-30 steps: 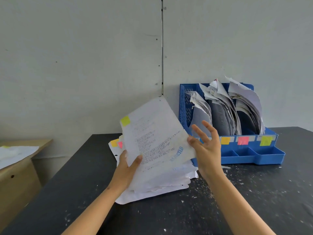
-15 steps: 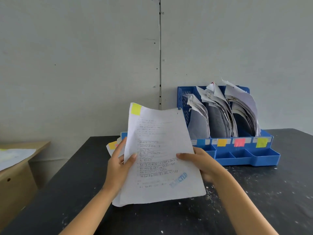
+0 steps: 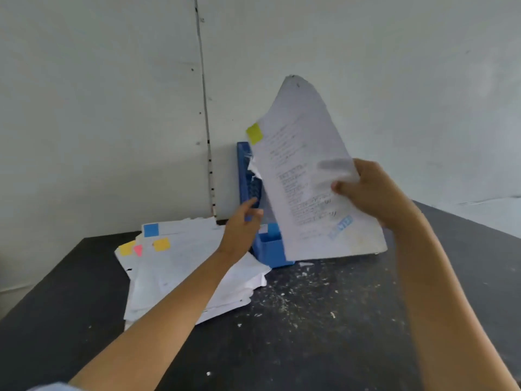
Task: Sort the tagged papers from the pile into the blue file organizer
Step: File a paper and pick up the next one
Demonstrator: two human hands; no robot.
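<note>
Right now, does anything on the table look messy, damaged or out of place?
Yes. White scraps litter the dark table in front of the blue organizer. The pile lies fanned and askew, and the lifted sheet has a ragged top corner.

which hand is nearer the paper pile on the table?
Left. The left hand hangs just above the paper pile's far right edge, by the blue organizer. The right hand is raised off to the right, gripping a yellow-tagged sheet.

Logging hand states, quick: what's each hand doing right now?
Left hand: open, holds nothing, fingers reaching toward the organizer.
Right hand: grips the yellow-tagged paper, held up.
</note>
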